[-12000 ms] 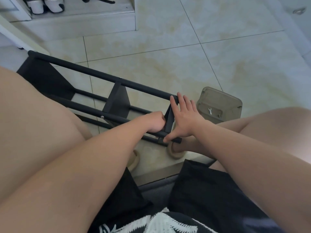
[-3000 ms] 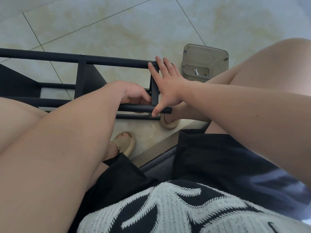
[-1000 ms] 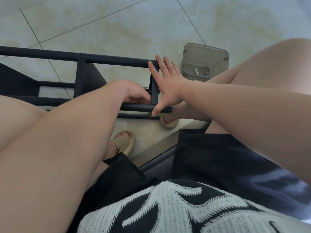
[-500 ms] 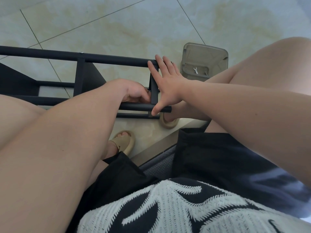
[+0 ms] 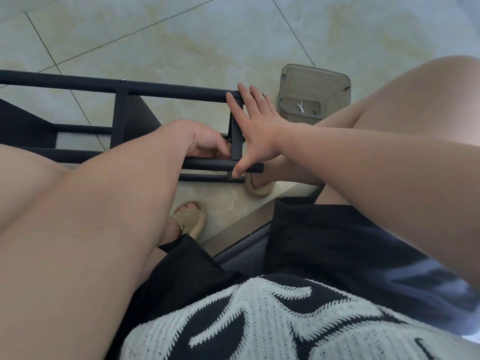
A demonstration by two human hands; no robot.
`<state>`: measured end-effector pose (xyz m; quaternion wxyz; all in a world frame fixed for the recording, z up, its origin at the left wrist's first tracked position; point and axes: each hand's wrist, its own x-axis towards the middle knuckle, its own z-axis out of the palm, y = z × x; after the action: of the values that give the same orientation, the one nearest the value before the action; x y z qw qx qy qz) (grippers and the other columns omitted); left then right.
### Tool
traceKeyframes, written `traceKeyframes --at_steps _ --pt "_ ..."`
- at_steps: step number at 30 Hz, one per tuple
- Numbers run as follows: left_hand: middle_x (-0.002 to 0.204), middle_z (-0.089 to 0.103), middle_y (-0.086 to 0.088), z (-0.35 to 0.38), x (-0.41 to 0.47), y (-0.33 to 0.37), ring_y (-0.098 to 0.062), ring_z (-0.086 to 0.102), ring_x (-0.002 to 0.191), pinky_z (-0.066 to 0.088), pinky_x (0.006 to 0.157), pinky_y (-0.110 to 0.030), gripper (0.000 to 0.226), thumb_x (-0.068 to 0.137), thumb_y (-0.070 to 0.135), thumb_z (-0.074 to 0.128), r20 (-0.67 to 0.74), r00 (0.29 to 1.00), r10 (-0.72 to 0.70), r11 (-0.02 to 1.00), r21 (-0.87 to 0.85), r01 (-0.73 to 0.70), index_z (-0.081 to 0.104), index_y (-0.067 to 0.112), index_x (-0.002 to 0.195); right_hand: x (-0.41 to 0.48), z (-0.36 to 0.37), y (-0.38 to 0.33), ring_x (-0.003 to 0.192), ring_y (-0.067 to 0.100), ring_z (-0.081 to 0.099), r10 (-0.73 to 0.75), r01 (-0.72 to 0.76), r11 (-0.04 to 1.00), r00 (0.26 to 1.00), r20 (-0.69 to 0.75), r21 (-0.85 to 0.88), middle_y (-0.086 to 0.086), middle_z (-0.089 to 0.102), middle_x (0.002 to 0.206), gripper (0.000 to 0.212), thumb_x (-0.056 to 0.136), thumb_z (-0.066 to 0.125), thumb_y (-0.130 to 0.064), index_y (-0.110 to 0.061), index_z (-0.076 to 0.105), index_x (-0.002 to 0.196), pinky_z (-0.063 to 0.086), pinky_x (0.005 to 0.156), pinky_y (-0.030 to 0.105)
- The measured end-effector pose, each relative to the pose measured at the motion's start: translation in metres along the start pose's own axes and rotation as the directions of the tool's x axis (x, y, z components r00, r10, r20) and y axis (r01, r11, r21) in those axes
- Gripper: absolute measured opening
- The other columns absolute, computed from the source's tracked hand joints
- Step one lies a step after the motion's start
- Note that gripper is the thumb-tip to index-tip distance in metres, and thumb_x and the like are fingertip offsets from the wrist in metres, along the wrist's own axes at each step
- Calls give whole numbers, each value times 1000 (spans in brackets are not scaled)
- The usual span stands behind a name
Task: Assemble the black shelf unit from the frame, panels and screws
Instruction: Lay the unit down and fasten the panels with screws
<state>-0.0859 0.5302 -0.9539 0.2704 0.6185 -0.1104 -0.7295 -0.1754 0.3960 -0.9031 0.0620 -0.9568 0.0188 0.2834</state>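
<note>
While the frame (image 5: 166,90) lies on the floor (image 5: 181,35) from 9 to 12 o'clock, the left hand (image 5: 207,141) curls at its end, grip contents not discernible. The right hand (image 5: 257,126) presses flat there, grip wide. A wrench (image 5: 300,106) lies at 1 o'clock.

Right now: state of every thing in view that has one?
shelf frame, partly assembled, on the floor.
right hand, open, flat against the end post.
left hand, fingers curled inside that post; grip hidden.
container, open, holding wrench and screw.
</note>
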Motion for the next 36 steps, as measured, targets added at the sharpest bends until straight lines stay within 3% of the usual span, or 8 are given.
traceKeyframes --at_steps 2,4,8,13,20,24,27,36 --pt "135 59 -25 2 1 0 -34 56 124 39 115 -43 39 96 -6 43 -25 1000 -2 1000 1 2 56 -5 133 0 0 0 150 41 -25 -2 2 1000 1000 1 2 22 -28 161 166 46 74 -88 -12 -22 157 -8 123 53" --pt "138 54 -28 2 3 -1 -36 54 126 36 116 -43 40 96 -7 43 -43 999 6 1000 -8 -7 55 -5 134 0 0 0 149 41 -25 -4 4 1000 1000 1 0 22 -28 161 165 46 74 -88 -12 -22 157 -8 123 54" --pt "116 62 -19 0 5 -3 -31 55 114 41 109 -40 28 95 -7 44 -24 999 30 999 -24 -31 62 4 114 0 0 0 149 41 -25 -4 4 1000 1000 2 -3 22 -28 161 165 46 74 -88 -11 -22 157 -8 123 54" --pt "108 70 -11 -3 5 -4 -25 65 101 48 99 -35 27 96 -1 48 -4 1000 12 999 -40 -12 66 8 113 0 -1 0 150 41 -25 0 0 1000 1000 4 -4 22 -28 161 165 46 74 -88 -12 -22 157 -8 123 53" --pt "100 70 -9 -2 5 1 -26 63 103 45 106 -37 21 95 10 55 -49 996 -74 997 31 76 68 6 111 -1 -1 -1 150 41 -24 -1 1 1000 1000 6 -12 22 -28 161 165 46 74 -88 -12 -22 157 -7 123 54" --pt "72 70 -4 -1 4 5 -16 66 72 53 74 -25 20 94 4 53 -83 995 -60 997 40 63 70 8 85 -1 -1 0 150 41 -25 -2 2 1000 1000 9 -12 22 -29 161 165 46 74 -88 -12 -22 157 -7 123 54" --pt "60 67 -2 -1 4 6 -14 64 62 48 68 -26 28 94 0 51 -97 994 -52 998 41 56 68 10 74 -1 -1 0 149 41 -25 -2 2 1000 1000 11 -11 22 -30 161 165 47 74 -88 -12 -23 156 -7 123 54" --pt "79 67 -11 -1 5 9 -23 61 78 49 83 -32 18 92 -3 52 -111 992 -65 997 31 69 67 7 93 -1 -2 0 150 41 -25 -5 5 1000 1000 4 -9 21 -29 161 164 47 73 -88 -12 -22 157 -7 124 53"
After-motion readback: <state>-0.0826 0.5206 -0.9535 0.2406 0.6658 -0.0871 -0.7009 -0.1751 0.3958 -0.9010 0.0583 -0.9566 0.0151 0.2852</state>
